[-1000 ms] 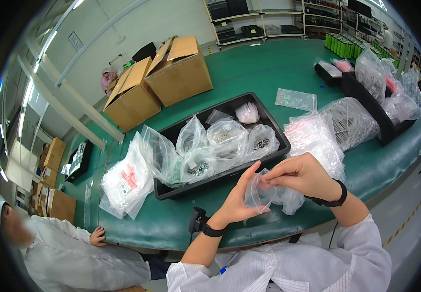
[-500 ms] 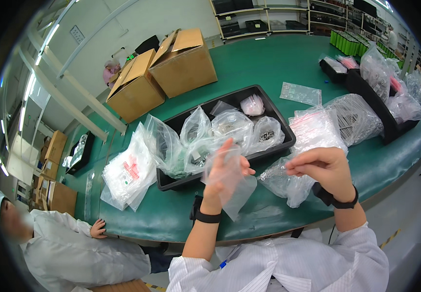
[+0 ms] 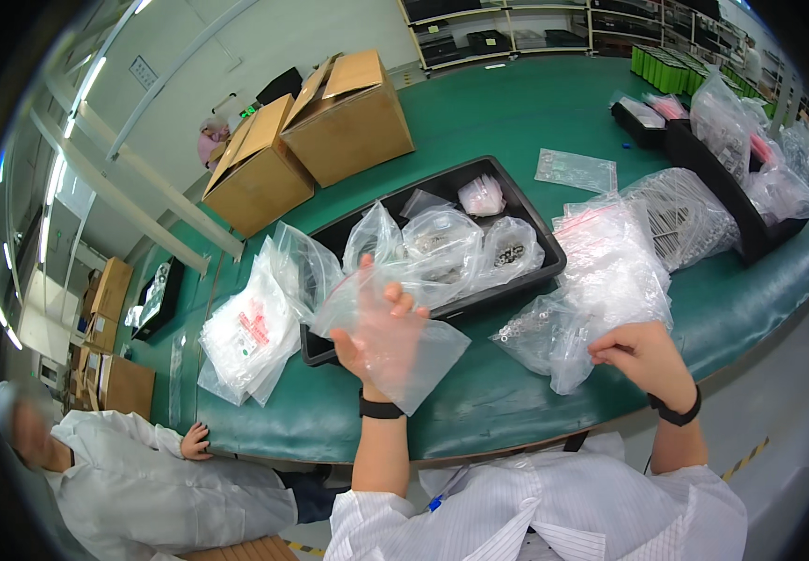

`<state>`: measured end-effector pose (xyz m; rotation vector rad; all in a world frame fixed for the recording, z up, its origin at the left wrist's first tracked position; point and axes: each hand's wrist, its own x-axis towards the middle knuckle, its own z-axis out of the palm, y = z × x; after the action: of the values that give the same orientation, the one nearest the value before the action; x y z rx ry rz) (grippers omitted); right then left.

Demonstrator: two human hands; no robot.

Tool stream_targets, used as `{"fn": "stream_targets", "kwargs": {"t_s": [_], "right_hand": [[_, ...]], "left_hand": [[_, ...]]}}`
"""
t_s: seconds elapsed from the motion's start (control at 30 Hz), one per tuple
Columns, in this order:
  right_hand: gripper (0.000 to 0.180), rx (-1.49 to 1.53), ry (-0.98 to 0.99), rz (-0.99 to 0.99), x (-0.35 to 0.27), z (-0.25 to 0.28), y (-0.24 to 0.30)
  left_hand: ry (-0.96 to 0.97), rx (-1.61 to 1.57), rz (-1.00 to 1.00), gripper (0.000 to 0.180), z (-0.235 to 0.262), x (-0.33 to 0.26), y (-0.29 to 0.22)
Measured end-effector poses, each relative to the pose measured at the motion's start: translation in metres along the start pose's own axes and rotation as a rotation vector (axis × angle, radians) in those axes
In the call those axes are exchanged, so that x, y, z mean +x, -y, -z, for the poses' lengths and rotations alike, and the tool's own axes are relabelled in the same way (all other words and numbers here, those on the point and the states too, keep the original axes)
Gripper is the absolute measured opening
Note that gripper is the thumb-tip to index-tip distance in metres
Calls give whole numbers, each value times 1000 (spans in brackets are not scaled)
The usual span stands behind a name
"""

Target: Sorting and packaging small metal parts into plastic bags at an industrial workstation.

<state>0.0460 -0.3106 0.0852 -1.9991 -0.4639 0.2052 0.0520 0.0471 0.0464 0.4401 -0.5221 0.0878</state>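
Clear plastic bag (image 3: 395,346) veils the left hand (image 3: 376,332) gripping it, near the black tray (image 3: 526,220). Right hand (image 3: 643,360) pinches a bag of small parts (image 3: 540,337), contents indistinct. Green table (image 3: 517,112); shelves far.

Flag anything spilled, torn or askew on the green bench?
Nothing spilled or torn that I can see. The left hand holds up an empty clear bag; the right hand grips a bag of small metal rings. Bags in the black tray are piled loosely.

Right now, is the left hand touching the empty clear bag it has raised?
Touching. The head view shows the left hand pressed flat behind the empty clear bag, fingers showing through the plastic.
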Motion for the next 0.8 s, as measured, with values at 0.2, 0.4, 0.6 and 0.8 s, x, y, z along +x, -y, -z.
{"fn": "stream_targets", "kwargs": {"t_s": [0.2, 0.4, 0.6, 0.8], "right_hand": [[11, -241, -118, 197, 14, -26, -8], [12, -217, -155, 178, 17, -20, -6], [14, -200, -314, 358, 20, 0, 53], [37, -309, 71, 709, 7, -82, 82]], "left_hand": [[-17, -13, -172, 95, 4, 0, -32], [-3, 56, -304, 94, 9, -3, -56], [-12, 194, -304, 98, 7, -6, -62], [-63, 459, -322, 101, 5, -13, -76]]}}
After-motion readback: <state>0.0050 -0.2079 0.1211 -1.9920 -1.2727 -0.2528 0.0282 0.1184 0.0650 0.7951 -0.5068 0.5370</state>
